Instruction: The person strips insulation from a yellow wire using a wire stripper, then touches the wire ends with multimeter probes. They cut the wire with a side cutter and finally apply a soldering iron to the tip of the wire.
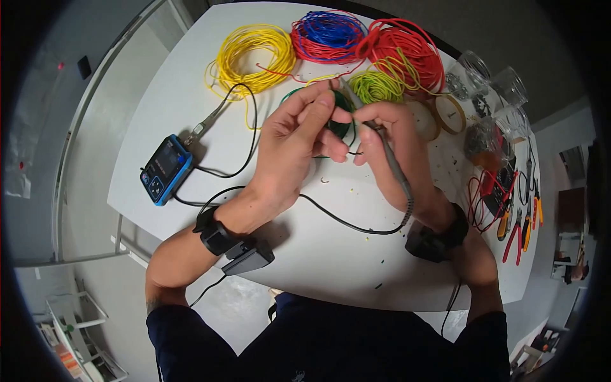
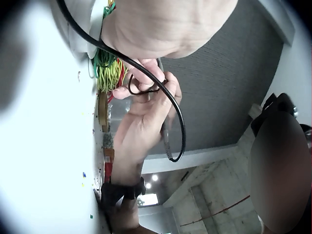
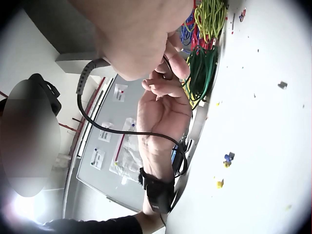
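Observation:
In the head view my right hand (image 1: 394, 140) grips a grey oscilloscope probe (image 1: 391, 155), its slim end pointing up and away. My left hand (image 1: 296, 124) is close beside it, thumb and index finger pinching a small dark piece (image 1: 331, 84) next to the probe's slim end; what it is I cannot tell. A thin black lead (image 2: 139, 92) loops between the two hands in the left wrist view. From the probe a black cable (image 1: 347, 223) runs back under my left forearm. A blue-cased handheld oscilloscope (image 1: 167, 170) lies left of my left hand.
Coils of yellow wire (image 1: 254, 57), blue wire (image 1: 330, 33), red wire (image 1: 410, 54), yellow-green wire (image 1: 377, 86) and green wire (image 3: 201, 73) lie behind the hands. Clear jars (image 1: 507, 86), tape rolls (image 1: 450, 114) and pliers (image 1: 514, 235) are on the right. Scraps dot the white table (image 1: 331, 267).

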The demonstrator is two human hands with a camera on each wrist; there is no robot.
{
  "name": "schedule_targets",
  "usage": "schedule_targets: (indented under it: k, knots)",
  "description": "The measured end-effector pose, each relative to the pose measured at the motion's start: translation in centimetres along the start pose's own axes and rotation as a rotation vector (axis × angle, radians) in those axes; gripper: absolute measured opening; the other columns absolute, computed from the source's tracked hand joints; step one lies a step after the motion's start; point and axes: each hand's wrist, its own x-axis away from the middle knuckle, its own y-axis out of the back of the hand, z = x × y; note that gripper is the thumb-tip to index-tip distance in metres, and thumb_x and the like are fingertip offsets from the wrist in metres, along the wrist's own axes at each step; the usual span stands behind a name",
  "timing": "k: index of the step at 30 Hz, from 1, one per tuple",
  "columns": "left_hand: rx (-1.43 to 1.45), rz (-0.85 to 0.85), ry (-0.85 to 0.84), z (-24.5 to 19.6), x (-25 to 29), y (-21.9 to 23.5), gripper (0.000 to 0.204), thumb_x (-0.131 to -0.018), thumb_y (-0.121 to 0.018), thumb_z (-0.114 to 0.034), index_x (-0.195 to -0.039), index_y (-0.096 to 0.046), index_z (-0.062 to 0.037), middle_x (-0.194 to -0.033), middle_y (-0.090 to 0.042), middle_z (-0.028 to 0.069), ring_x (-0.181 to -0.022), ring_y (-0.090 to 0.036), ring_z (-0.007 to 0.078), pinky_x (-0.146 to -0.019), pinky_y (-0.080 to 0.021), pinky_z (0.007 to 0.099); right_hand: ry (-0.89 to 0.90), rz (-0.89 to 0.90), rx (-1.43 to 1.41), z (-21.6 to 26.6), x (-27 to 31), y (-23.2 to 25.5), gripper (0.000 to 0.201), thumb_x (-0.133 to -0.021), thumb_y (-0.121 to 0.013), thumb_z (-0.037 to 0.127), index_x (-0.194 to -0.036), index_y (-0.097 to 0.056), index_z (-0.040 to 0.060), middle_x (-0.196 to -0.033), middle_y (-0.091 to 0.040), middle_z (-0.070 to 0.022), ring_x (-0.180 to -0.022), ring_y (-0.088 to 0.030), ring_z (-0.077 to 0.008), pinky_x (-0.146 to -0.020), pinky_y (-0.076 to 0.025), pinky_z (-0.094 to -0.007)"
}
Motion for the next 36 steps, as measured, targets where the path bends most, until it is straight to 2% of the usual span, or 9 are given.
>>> schedule_targets:
  k: [8,14,18,23,26,27,30,34,36]
  knots:
    - [-0.034,0.026,0.045,0.1,0.1,0.3,0.038,-0.108,-0.057,-0.031,-0.132,-0.063,-0.0019,-0.103,-0.071,0.003,-0.068,-0.067,0.0105,-0.067,-0.055,0.0263,-0.071,-0.042,-0.003,0.7,0.0,0.2,0.032,-0.099,-0.064,0.012,-0.126,-0.052,0.0013,-0.1,-0.068,-0.0145,-0.086,-0.069,-0.0259,-0.075,-0.055,-0.0351]
    - [-0.05,0.02,0.015,0.3,0.1,-0.1,0.037,-0.109,-0.054,-0.028,-0.132,-0.062,-0.0007,-0.109,-0.07,0.0041,-0.08,-0.069,0.0105,-0.075,-0.057,0.0281,0.18,-0.024,0.176,1.7,-0.4,1.1,0.047,-0.091,-0.076,0.02,-0.127,-0.053,0.0013,-0.106,-0.068,-0.0126,-0.096,-0.069,-0.0294,-0.081,-0.055,-0.0381]
    - [-0.103,0.078,-0.063,0.0,0.7,-0.7,0.032,-0.11,-0.054,-0.026,-0.128,-0.062,-0.0006,-0.112,-0.07,0.0063,-0.086,-0.069,0.0104,-0.081,-0.059,0.0291,0.209,0.005,0.248,2.6,-0.9,2.0,0.047,-0.087,-0.079,0.019,-0.125,-0.055,0.0045,-0.106,-0.065,-0.0121,-0.094,-0.068,-0.0305,-0.081,-0.055,-0.0391]
    - [-0.264,0.108,-0.187,-0.9,1.2,-1.4,0.032,-0.109,-0.055,-0.023,-0.127,-0.062,0.0019,-0.112,-0.071,0.0127,-0.09,-0.074,0.021,-0.081,-0.062,0.0321,0.39,-0.045,0.43,2.4,-0.5,2.8,0.057,-0.085,-0.08,0.035,-0.127,-0.056,0.006,-0.11,-0.062,-0.0114,-0.101,-0.066,-0.0304,-0.086,-0.054,-0.04]
    - [-0.35,0.147,-0.2,-1.6,1.4,-1.7,0.032,-0.109,-0.055,-0.022,-0.128,-0.062,0.0036,-0.109,-0.072,0.0142,-0.088,-0.074,0.0214,-0.08,-0.062,0.0322,0.448,-0.01,0.549,3.4,-0.1,4.7,0.061,-0.084,-0.081,0.038,-0.129,-0.055,0.0054,-0.11,-0.061,-0.0131,-0.099,-0.065,-0.0296,-0.086,-0.052,-0.0389]
    - [-0.359,0.152,-0.202,-1.7,1.5,-1.8,0.032,-0.109,-0.055,-0.022,-0.128,-0.062,0.0036,-0.109,-0.072,0.0142,-0.088,-0.074,0.0214,-0.08,-0.062,0.0322,0.45,-0.02,0.548,3.6,0.3,5.2,0.061,-0.084,-0.081,0.038,-0.129,-0.055,0.0054,-0.11,-0.061,-0.0131,-0.099,-0.065,-0.0296,-0.086,-0.052,-0.0389]
    - [-0.447,0.206,-0.19,-1.9,1.4,-2.4,0.031,-0.108,-0.056,-0.019,-0.126,-0.062,0.0049,-0.107,-0.072,0.0153,-0.086,-0.074,0.0215,-0.079,-0.061,0.0325,0.225,0.003,0.554,3.8,1.6,6.5,0.065,-0.08,-0.082,0.033,-0.135,-0.057,0.0093,-0.121,-0.06,-0.0149,-0.112,-0.06,-0.0363,-0.091,-0.051,-0.0452]
    - [-0.45,0.307,-0.122,-1.9,1.2,-4.8,0.028,-0.107,-0.057,-0.014,-0.127,-0.062,0.0057,-0.107,-0.073,0.0162,-0.088,-0.074,0.0206,-0.079,-0.061,0.0324,0.132,-0.037,0.59,2.6,2.5,8.3,0.058,-0.083,-0.08,0.029,-0.132,-0.058,0.0078,-0.117,-0.062,-0.0139,-0.107,-0.062,-0.0362,-0.089,-0.052,-0.0444]
    - [-0.487,0.349,-0.076,-1.6,0.3,-6.1,0.029,-0.107,-0.057,-0.015,-0.127,-0.061,0.0059,-0.108,-0.073,0.0157,-0.09,-0.073,0.0202,-0.079,-0.061,0.0318,0.17,-0.097,0.514,1.6,2.5,8.9,0.052,-0.088,-0.077,0.04,-0.125,-0.059,0.0089,-0.109,-0.065,-0.0109,-0.089,-0.069,-0.0334,-0.076,-0.054,-0.0416]
